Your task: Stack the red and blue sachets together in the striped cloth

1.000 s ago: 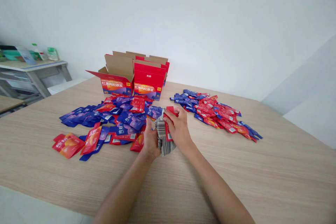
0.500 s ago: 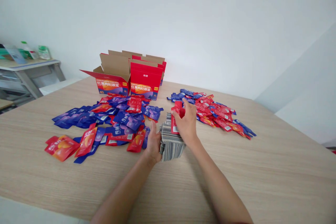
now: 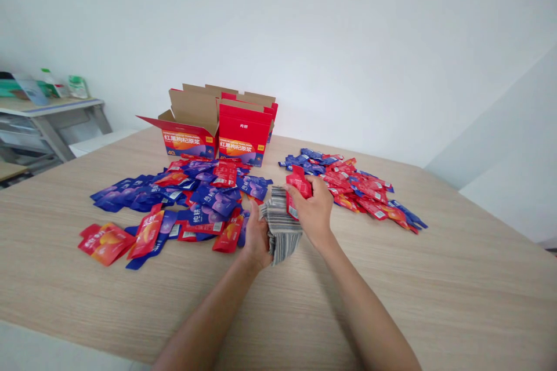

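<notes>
A grey striped cloth (image 3: 285,232) is gripped on its left side by my left hand (image 3: 257,237), above the table's middle. My right hand (image 3: 315,208) is closed round a red pouch (image 3: 297,185), which rests against the top of the cloth. To the left lies a loose heap of red and blue pouches (image 3: 215,200), some with fruit prints. On the far right of my hands is a second heap of red and blue pouches (image 3: 368,188). The fingertips of my left hand are hidden by the cloth.
Open red cartons (image 3: 244,130) with brown insides stand at the back against the white wall. The wooden table (image 3: 435,284) extends round the heaps. A side desk (image 3: 52,105) at far left holds a bottle and other items.
My right hand has turned a little, and the red pouch now tilts with its top leaning left. The cloth has shifted slightly left. The whole view has moved a touch.
</notes>
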Demonstrator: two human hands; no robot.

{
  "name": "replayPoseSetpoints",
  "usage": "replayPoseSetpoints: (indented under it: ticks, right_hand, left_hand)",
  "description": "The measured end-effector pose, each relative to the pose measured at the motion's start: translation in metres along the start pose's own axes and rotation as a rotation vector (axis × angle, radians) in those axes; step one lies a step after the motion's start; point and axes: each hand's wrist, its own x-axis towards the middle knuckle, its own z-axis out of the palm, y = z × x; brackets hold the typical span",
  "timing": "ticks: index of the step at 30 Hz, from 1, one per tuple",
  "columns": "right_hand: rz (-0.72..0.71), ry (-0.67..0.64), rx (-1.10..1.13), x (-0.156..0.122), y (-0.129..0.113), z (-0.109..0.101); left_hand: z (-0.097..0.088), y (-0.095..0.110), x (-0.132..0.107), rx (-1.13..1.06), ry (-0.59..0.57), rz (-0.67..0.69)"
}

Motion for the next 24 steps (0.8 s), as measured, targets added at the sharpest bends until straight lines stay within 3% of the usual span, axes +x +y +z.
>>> replayPoseSetpoints:
  ticks: [2, 5, 9, 13, 15, 19, 22, 24]
  right_hand:
    - [-0.102, -0.037, -0.027, -0.007, -0.010, -0.001]
    - [-0.259, -0.260, -0.079, -0.023, -0.027, 0.002]
    - [-0.413, -0.465, -0.194, -0.041, -0.043, 0.011]
    - [-0.491, -0.636, -0.261, -0.042, -0.049, 0.015]
    - [-0.532, -0.695, -0.284, -0.039, -0.049, 0.014]
    - [-0.601, -0.819, -0.246, -0.036, -0.050, 0.009]
    - [-0.522, -0.866, -0.119, -0.034, -0.049, 0.007]
    - [-0.390, -0.816, 0.026, -0.031, -0.043, 0.008]
  left_hand:
    - [0.002, -0.003, -0.001, -0.006, 0.005, 0.009]
    - [0.001, -0.006, -0.002, -0.027, 0.037, 0.099]
    - [-0.006, -0.001, -0.001, -0.148, 0.252, 0.302]
    - [-0.017, 0.013, -0.001, -0.208, 0.435, 0.205]
    - [-0.022, 0.019, -0.002, -0.180, 0.401, 0.212]
    - [-0.029, 0.029, -0.001, -0.082, 0.208, 0.271]
    - [-0.030, 0.033, 0.001, -0.056, 0.162, 0.262]
    - [-0.028, 0.029, 0.005, -0.072, 0.156, 0.213]
